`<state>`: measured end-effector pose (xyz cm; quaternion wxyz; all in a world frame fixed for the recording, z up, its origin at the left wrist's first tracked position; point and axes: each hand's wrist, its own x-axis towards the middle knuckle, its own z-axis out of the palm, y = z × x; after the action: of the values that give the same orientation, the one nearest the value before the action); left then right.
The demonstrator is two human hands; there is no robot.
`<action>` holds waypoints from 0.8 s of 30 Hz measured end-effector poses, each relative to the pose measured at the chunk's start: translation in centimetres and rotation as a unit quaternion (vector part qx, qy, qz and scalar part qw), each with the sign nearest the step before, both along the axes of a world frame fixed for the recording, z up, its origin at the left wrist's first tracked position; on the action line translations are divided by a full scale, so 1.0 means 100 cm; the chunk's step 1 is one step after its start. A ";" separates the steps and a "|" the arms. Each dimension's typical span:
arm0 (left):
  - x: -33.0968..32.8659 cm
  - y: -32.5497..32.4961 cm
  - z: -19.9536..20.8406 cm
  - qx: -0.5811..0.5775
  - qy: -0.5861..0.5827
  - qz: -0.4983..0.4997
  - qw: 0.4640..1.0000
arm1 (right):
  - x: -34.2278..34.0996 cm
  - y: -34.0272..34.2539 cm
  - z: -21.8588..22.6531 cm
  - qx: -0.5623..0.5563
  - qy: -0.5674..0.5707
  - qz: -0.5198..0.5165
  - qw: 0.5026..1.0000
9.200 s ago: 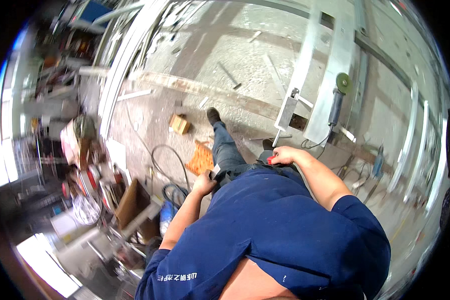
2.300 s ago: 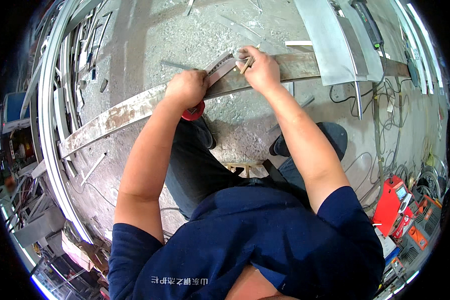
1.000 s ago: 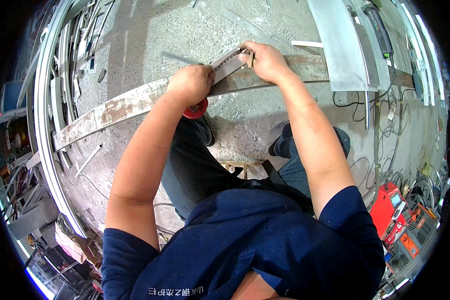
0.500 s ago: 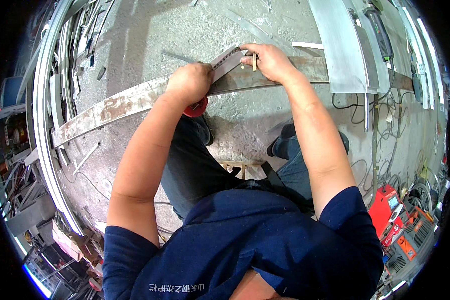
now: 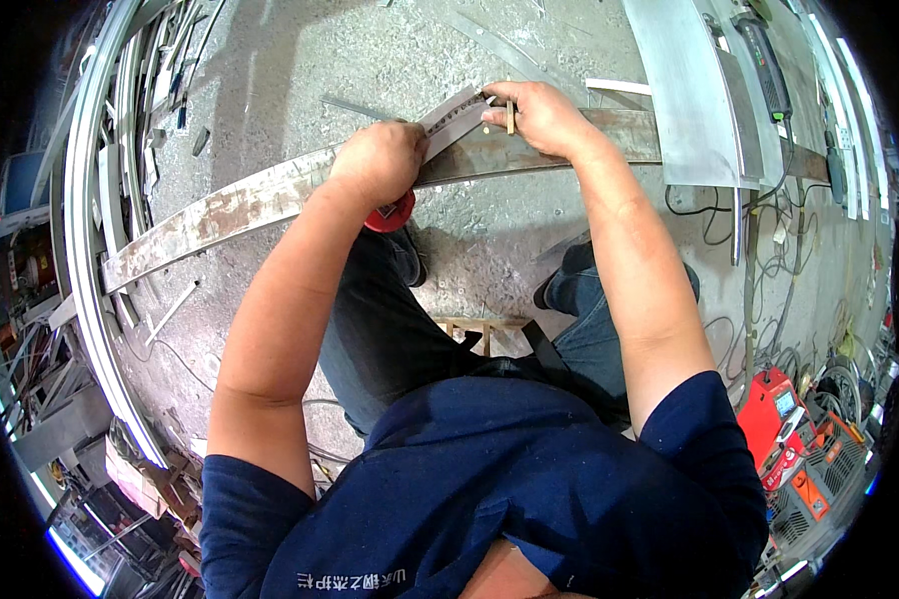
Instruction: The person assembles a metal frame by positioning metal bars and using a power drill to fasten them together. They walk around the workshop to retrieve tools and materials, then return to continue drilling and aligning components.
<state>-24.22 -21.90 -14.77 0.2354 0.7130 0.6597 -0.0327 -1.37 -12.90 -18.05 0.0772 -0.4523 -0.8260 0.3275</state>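
Observation:
A short grey metal channel piece (image 5: 456,128), with a dark, speckled line along its inside, slants over a long rusty steel bar (image 5: 230,203). My left hand (image 5: 380,160) is closed around its lower left end, with its fingers curled under and partly hidden. At the upper right end, the thumb and forefinger of my right hand (image 5: 534,118) pinch the channel piece. A narrow yellowish stick (image 5: 510,118) stands out against that same hand; how it is held is unclear. Below my left hand a round red object (image 5: 394,213) shows in part, its kind hidden.
Wide sheet-metal plates (image 5: 691,110) cover the bar's right part, with a grinder-like power tool (image 5: 761,65) beyond. Cables (image 5: 714,212) trail on the floor. Long pale rails (image 5: 82,240) and metal offcuts lie left. A red machine (image 5: 767,414) stands lower right.
My right hand has shifted slightly upward, and the yellowish stick with it. The channel piece and my left hand stay almost in place.

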 end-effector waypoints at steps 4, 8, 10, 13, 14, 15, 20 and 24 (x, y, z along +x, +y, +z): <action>0.001 0.000 0.001 0.005 -0.004 0.004 1.000 | 0.001 -0.001 -0.004 0.001 0.008 -0.010 1.000; 0.000 0.001 0.001 0.001 0.003 -0.014 1.000 | 0.002 -0.003 -0.005 0.028 0.013 -0.005 1.000; -0.001 0.002 0.001 -0.003 0.004 -0.020 1.000 | 0.002 -0.003 -0.004 0.035 0.012 -0.004 0.999; -0.003 0.000 -0.002 0.013 0.001 -0.027 1.000 | 0.000 -0.002 -0.002 0.020 0.003 -0.009 1.000; -0.003 0.000 0.000 0.009 0.001 -0.027 1.000 | -0.001 -0.002 -0.001 0.011 -0.001 -0.012 1.000; -0.002 0.001 0.001 0.006 0.000 -0.026 1.000 | -0.001 -0.002 0.000 0.003 -0.005 -0.015 1.000; 0.002 0.000 0.006 0.001 0.010 -0.017 1.000 | 0.001 -0.002 -0.007 0.013 0.016 -0.017 1.000; 0.000 0.000 0.001 0.013 0.010 -0.008 1.000 | 0.000 -0.001 -0.008 0.017 -0.001 -0.002 1.000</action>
<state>-24.25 -21.94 -14.71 0.2193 0.7207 0.6568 -0.0332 -1.37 -12.97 -18.80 0.0850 -0.4532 -0.8303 0.3132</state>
